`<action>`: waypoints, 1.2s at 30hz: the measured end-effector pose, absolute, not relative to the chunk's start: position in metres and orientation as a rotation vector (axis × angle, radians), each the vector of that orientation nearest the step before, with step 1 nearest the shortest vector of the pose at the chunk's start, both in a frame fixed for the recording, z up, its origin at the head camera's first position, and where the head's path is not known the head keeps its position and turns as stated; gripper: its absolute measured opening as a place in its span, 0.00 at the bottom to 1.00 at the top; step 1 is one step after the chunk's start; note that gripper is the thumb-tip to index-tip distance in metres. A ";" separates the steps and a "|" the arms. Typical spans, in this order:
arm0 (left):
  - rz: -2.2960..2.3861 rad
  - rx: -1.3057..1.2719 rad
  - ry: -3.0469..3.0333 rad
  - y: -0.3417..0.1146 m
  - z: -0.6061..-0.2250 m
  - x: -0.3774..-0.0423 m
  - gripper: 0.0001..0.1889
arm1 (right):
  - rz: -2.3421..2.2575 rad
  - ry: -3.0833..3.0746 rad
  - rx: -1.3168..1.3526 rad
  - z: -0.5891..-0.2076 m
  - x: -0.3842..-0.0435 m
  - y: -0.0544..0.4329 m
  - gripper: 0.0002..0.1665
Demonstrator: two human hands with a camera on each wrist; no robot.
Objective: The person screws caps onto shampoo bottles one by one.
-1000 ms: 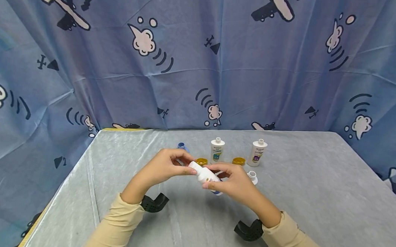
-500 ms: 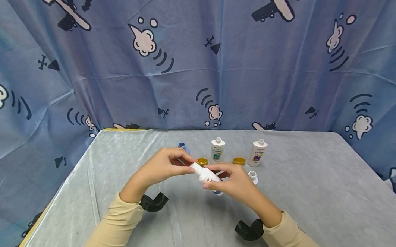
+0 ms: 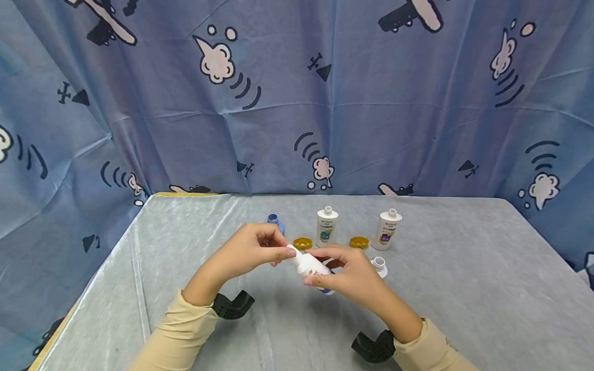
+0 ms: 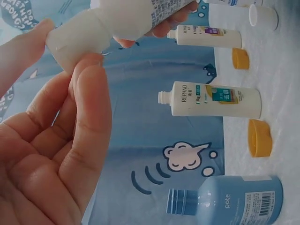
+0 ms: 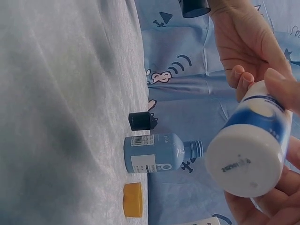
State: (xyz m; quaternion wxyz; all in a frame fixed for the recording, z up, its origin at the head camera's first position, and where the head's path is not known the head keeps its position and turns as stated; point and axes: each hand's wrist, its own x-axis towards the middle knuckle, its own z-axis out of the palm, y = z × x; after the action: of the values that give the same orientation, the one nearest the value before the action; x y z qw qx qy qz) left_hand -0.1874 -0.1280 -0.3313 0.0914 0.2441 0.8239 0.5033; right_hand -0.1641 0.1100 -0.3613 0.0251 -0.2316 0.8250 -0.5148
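Where the right grip (image 3: 351, 273) curls, the bottle (image 3: 314, 265) lies tilted inside

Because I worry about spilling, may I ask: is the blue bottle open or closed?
Open: the blue bottle stands upright with no cap on its threaded neck, which shows bare in both wrist views.

Blue airplane-print curtain (image 3: 280, 123) behind; grey cloth-covered table (image 3: 474, 273) before it

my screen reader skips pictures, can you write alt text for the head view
A right hand holds a tilted white bottle while the left hand pinches its cap, above a grey table. Beyond are two capless white bottles, two yellow caps and a blue bottle.
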 end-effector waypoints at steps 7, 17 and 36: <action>1.512 0.733 2.421 -0.129 -0.329 -0.187 0.08 | -1.589 2.576 -0.699 -0.360 -0.163 0.112 0.25; 1.500 0.791 2.390 -0.133 -0.325 -0.185 0.14 | -1.571 2.573 -0.700 -0.359 -0.163 0.113 0.25; 1.485 0.773 2.363 -0.136 -0.328 -0.187 0.19 | -1.579 2.557 -0.693 -0.360 -0.164 0.113 0.25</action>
State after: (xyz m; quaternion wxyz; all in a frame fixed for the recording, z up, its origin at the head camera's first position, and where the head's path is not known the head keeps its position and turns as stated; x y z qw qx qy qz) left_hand -0.1873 -0.1364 -0.3278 0.1223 0.2648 0.8098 0.5090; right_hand -0.1641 0.1132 -0.3600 0.0287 -0.2247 0.8287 -0.5117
